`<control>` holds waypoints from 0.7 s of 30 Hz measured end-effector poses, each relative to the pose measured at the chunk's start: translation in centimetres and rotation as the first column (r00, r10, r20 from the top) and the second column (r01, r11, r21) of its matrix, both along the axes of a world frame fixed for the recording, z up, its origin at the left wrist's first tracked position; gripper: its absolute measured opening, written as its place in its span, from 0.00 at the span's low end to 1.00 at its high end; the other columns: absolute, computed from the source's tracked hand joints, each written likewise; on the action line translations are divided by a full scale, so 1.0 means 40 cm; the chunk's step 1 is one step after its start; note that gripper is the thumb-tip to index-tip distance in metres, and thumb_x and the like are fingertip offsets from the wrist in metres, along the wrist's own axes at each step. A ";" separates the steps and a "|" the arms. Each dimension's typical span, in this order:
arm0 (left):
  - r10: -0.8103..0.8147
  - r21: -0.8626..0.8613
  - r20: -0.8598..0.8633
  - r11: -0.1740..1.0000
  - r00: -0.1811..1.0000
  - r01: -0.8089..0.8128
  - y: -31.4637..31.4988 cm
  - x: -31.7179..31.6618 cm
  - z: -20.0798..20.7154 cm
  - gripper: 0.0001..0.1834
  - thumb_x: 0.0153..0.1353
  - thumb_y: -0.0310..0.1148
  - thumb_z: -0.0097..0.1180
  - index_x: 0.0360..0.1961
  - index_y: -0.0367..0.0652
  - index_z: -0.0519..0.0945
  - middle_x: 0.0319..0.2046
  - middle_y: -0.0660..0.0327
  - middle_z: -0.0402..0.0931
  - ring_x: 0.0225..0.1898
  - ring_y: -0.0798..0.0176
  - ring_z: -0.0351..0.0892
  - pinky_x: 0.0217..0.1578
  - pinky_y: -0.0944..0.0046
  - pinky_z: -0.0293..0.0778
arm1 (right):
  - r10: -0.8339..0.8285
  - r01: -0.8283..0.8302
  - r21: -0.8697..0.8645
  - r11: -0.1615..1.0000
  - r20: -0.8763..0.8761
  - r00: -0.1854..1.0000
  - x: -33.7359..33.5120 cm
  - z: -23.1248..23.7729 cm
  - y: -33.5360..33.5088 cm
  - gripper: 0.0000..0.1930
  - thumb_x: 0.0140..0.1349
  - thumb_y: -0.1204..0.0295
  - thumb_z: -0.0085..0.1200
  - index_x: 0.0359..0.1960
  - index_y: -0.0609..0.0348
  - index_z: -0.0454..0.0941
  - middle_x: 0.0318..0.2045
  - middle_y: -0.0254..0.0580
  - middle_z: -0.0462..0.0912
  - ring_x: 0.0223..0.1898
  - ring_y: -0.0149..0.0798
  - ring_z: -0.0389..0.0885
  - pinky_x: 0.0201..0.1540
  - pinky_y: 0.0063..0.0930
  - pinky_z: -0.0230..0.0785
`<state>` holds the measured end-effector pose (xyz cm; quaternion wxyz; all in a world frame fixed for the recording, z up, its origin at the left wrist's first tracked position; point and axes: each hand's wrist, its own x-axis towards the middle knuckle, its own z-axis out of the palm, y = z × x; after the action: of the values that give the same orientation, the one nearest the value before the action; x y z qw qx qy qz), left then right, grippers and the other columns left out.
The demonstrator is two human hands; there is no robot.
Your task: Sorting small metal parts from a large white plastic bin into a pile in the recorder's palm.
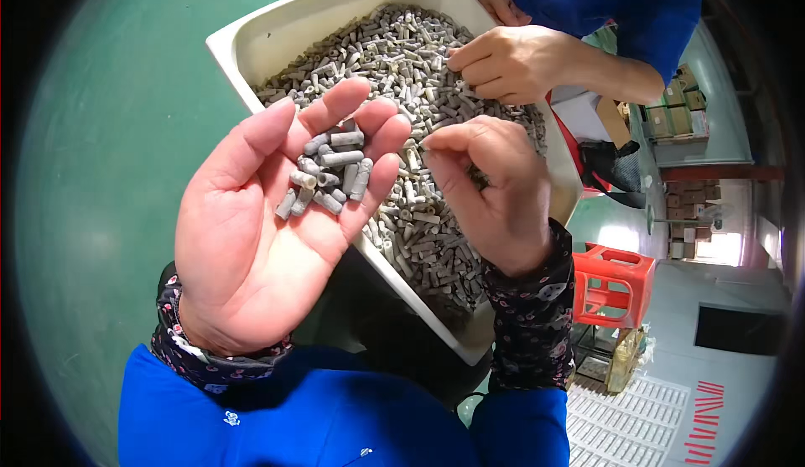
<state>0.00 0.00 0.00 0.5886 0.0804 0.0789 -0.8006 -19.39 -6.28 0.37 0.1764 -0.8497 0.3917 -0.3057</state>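
Observation:
Palm up, my left hand (251,215) holds a small heap of short grey cylinders (335,165), some with pale hollow ends, on its curled fingers. Its fingertips hang over the near left rim of a white plastic bin (251,35). Many more grey cylinders (407,73) of the same sort fill the bin. Over the pile to the right, my right hand (490,186) has thumb and forefinger pinched together. What sits between those fingertips, if anything, is too small to make out.
Across the bin, a co-worker's hand (524,60) reaches into the pile, close to my right hand. A red plastic stool (616,287) stands at right, with a black bag (616,165) beyond the bin. Green floor (109,173) lies at left.

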 end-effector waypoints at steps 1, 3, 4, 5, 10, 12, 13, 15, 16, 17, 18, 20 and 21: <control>-0.005 -0.011 -0.005 1.000 1.000 0.005 0.002 0.002 -0.005 0.22 0.69 0.36 0.35 0.58 0.32 0.63 0.56 0.43 0.65 0.61 0.48 0.62 0.60 0.50 0.62 | 0.052 -0.057 -0.063 0.996 -0.078 0.996 0.004 -0.002 0.004 0.06 0.49 0.73 0.59 0.28 0.55 0.75 0.24 0.38 0.75 0.31 0.44 0.74 0.37 0.37 0.62; -0.003 -0.032 -0.019 0.999 1.000 0.002 0.002 -0.005 -0.013 0.22 0.69 0.36 0.34 0.57 0.32 0.64 0.56 0.43 0.65 0.61 0.48 0.62 0.60 0.50 0.62 | 0.104 -0.127 -0.129 0.984 -0.169 0.980 0.000 0.004 0.003 0.06 0.48 0.73 0.59 0.28 0.55 0.75 0.24 0.37 0.74 0.31 0.44 0.74 0.36 0.36 0.61; 0.000 -0.037 -0.037 0.999 0.999 -0.001 0.000 -0.014 -0.015 0.22 0.69 0.36 0.34 0.57 0.32 0.64 0.56 0.43 0.65 0.61 0.48 0.62 0.60 0.50 0.62 | 0.152 -0.175 -0.093 0.980 -0.213 0.965 -0.008 0.012 -0.002 0.07 0.47 0.73 0.59 0.28 0.55 0.75 0.24 0.37 0.74 0.31 0.43 0.74 0.37 0.36 0.62; 0.002 -0.040 -0.055 0.999 0.998 -0.004 -0.003 -0.022 -0.015 0.22 0.69 0.36 0.34 0.57 0.31 0.64 0.56 0.43 0.65 0.61 0.48 0.62 0.60 0.50 0.62 | 0.199 -0.220 -0.053 0.974 -0.255 0.946 -0.015 0.018 -0.008 0.07 0.46 0.73 0.60 0.27 0.55 0.75 0.25 0.37 0.74 0.31 0.43 0.74 0.37 0.36 0.62; 0.009 -0.092 -0.078 0.996 0.997 -0.016 -0.007 -0.011 -0.016 0.21 0.69 0.35 0.34 0.57 0.31 0.64 0.55 0.43 0.65 0.61 0.49 0.61 0.61 0.51 0.61 | 0.300 -0.313 -0.018 0.950 -0.241 0.923 -0.014 0.005 -0.014 0.06 0.42 0.76 0.58 0.22 0.54 0.73 0.26 0.37 0.74 0.32 0.44 0.73 0.36 0.35 0.65; 0.032 -0.087 -0.058 0.996 0.998 -0.037 -0.004 -0.003 -0.012 0.21 0.69 0.35 0.35 0.57 0.30 0.64 0.55 0.43 0.65 0.61 0.49 0.61 0.61 0.51 0.61 | 0.203 -0.236 -0.096 0.967 -0.270 0.941 -0.025 0.001 -0.026 0.06 0.42 0.78 0.56 0.19 0.57 0.70 0.25 0.38 0.73 0.31 0.45 0.72 0.32 0.37 0.64; 0.057 -0.090 -0.040 0.994 0.998 -0.060 -0.005 0.000 -0.013 0.22 0.69 0.34 0.35 0.57 0.30 0.64 0.55 0.43 0.65 0.61 0.49 0.61 0.61 0.52 0.61 | 0.123 -0.172 -0.143 0.975 -0.298 0.946 -0.037 -0.004 -0.030 0.06 0.42 0.79 0.55 0.18 0.57 0.69 0.25 0.39 0.72 0.31 0.46 0.72 0.31 0.38 0.64; 0.056 -0.096 -0.039 0.994 0.998 -0.060 -0.006 0.004 -0.015 0.22 0.69 0.34 0.35 0.57 0.29 0.64 0.55 0.43 0.65 0.61 0.49 0.61 0.61 0.52 0.61 | 0.022 -0.091 -0.191 0.977 -0.336 0.942 -0.062 -0.003 -0.033 0.06 0.42 0.80 0.55 0.18 0.58 0.69 0.25 0.40 0.72 0.31 0.47 0.72 0.31 0.39 0.64; 0.060 -0.101 -0.045 0.993 0.997 -0.065 -0.007 0.004 -0.015 0.22 0.69 0.34 0.35 0.57 0.29 0.63 0.56 0.42 0.64 0.61 0.49 0.60 0.61 0.52 0.61 | -0.079 -0.014 -0.245 0.969 -0.368 0.926 -0.070 -0.003 -0.034 0.06 0.42 0.80 0.54 0.18 0.58 0.69 0.24 0.41 0.72 0.30 0.47 0.72 0.31 0.39 0.63; 0.064 -0.107 -0.052 0.992 0.997 -0.070 -0.008 0.005 -0.016 0.22 0.69 0.34 0.35 0.58 0.29 0.63 0.56 0.42 0.64 0.62 0.49 0.60 0.61 0.52 0.61 | -0.081 -0.012 -0.245 0.969 -0.369 0.926 -0.073 -0.003 -0.035 0.06 0.42 0.80 0.54 0.18 0.58 0.69 0.24 0.41 0.72 0.30 0.47 0.72 0.31 0.39 0.63; 0.067 -0.110 -0.058 0.991 0.996 -0.074 -0.007 0.008 -0.016 0.22 0.69 0.34 0.34 0.58 0.29 0.62 0.57 0.42 0.63 0.62 0.49 0.59 0.62 0.52 0.60 | -0.099 0.021 -0.227 0.974 -0.338 0.936 -0.074 -0.004 -0.033 0.06 0.42 0.80 0.55 0.18 0.58 0.69 0.24 0.41 0.71 0.30 0.47 0.71 0.31 0.39 0.63; 0.070 -0.116 -0.061 0.990 0.996 -0.076 -0.004 0.011 -0.016 0.22 0.69 0.34 0.34 0.59 0.29 0.61 0.57 0.42 0.62 0.62 0.49 0.59 0.62 0.52 0.59 | -0.116 0.053 -0.207 0.977 -0.306 0.945 -0.071 -0.003 -0.030 0.06 0.43 0.80 0.55 0.18 0.58 0.69 0.24 0.41 0.71 0.30 0.47 0.71 0.32 0.39 0.63; 0.069 -0.122 -0.065 0.990 0.995 -0.077 -0.005 0.011 -0.018 0.22 0.69 0.34 0.34 0.59 0.29 0.60 0.57 0.42 0.62 0.62 0.49 0.58 0.63 0.52 0.58 | -0.069 0.012 -0.192 0.981 -0.292 0.954 -0.065 0.001 -0.029 0.06 0.43 0.80 0.55 0.20 0.58 0.70 0.24 0.41 0.71 0.30 0.47 0.72 0.32 0.39 0.63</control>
<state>0.44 -0.19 -0.73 0.6187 0.0164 0.0497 -0.7839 -22.00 -7.43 0.40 0.0281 -0.8907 0.4003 -0.2136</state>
